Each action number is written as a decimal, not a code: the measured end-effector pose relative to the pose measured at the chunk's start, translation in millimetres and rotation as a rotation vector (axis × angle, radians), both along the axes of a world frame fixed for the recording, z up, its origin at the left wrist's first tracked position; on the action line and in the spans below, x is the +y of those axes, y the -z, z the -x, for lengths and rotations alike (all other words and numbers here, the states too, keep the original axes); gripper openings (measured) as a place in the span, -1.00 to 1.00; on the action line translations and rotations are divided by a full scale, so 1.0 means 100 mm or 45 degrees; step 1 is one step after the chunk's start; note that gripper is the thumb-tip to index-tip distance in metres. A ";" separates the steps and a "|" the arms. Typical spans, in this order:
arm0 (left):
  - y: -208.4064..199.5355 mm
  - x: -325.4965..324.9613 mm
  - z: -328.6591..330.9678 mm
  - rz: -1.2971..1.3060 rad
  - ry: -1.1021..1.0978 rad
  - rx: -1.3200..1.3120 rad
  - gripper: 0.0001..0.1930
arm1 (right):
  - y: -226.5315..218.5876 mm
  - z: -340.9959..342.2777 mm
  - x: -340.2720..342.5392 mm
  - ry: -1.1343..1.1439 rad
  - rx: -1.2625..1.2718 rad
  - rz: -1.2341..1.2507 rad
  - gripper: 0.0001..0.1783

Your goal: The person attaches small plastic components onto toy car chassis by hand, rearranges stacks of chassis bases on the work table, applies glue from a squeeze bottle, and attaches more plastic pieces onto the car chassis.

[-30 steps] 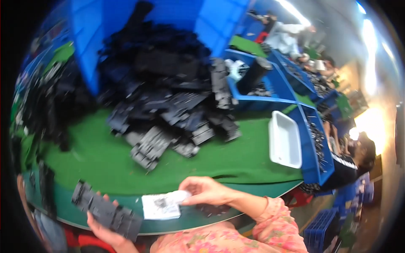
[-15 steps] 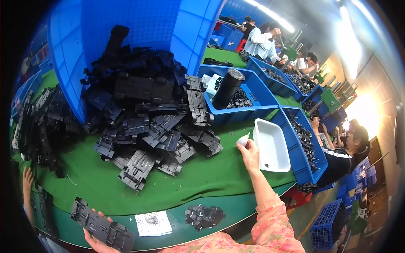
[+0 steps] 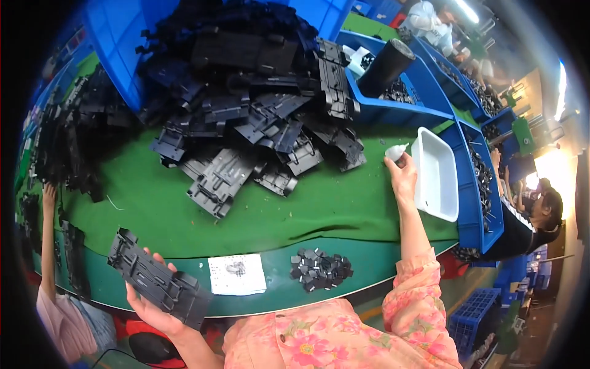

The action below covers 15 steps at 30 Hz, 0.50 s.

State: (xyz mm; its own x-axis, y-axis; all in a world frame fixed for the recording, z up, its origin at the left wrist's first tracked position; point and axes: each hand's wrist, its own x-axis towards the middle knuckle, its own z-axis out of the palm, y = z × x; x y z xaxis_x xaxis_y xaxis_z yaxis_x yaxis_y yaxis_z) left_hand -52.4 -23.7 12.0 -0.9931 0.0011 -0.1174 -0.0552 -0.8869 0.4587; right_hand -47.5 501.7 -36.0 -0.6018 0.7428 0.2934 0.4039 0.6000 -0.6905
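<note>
My left hand (image 3: 153, 310) is closed round a flat black plastic chassis part (image 3: 157, 277), tilted above the table's front edge at lower left. Off to the right, my right hand (image 3: 402, 175) pinches a small white squeeze bottle (image 3: 396, 151) with a pointed nozzle, beside a white plastic tray (image 3: 452, 184). Between my arms lie a stack of white paper (image 3: 227, 283) with a dark smudge and a heap of small black pieces (image 3: 319, 270). Beyond them, a big pile of black chassis parts (image 3: 215, 181) spills from a blue crate (image 3: 117, 61) onto the green cloth (image 3: 153, 227).
A blue bin (image 3: 399, 114) at the back holds a black cylinder (image 3: 387, 67) and small parts. Another blue bin (image 3: 491, 209) of dark parts borders the tray. A co-worker's hand (image 3: 49, 194) touches a second black pile (image 3: 80, 141) at left. Another person (image 3: 534, 215) sits at far right.
The view has tipped downward, so the table sits higher in it. My left hand still holds the chassis part, and my right hand still holds the bottle near the tray.
</note>
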 end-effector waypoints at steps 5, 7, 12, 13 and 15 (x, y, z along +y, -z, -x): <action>0.09 -0.08 0.00 -0.038 0.056 0.024 -0.42 | -0.22 -0.54 -0.63 -0.135 0.184 -0.005 -0.59; 0.12 -0.09 0.01 -0.055 0.081 0.027 -0.41 | -0.40 -0.80 -1.08 -0.425 0.016 0.396 -0.73; 0.09 -0.08 -0.05 -0.106 0.139 0.035 -0.41 | -0.41 -1.40 -1.53 -0.953 -0.105 -0.216 -0.28; 0.12 -0.07 -0.02 -0.099 0.159 0.021 -0.42 | -0.31 -1.52 -1.60 -1.005 -0.141 -0.169 -0.14; 0.15 -0.04 0.01 -0.115 0.180 0.006 -0.45 | -0.27 -1.61 -1.85 -1.019 -0.351 -0.190 -0.02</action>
State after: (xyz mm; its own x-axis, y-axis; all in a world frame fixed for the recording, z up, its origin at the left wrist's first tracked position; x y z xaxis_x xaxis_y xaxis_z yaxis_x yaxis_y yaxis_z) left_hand -53.5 -27.4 -3.0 -0.9829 0.1509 -0.1055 -0.1800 -0.9081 0.3780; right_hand 113.6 316.4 -8.7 -0.9922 0.0294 0.1208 -0.0382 0.8525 -0.5213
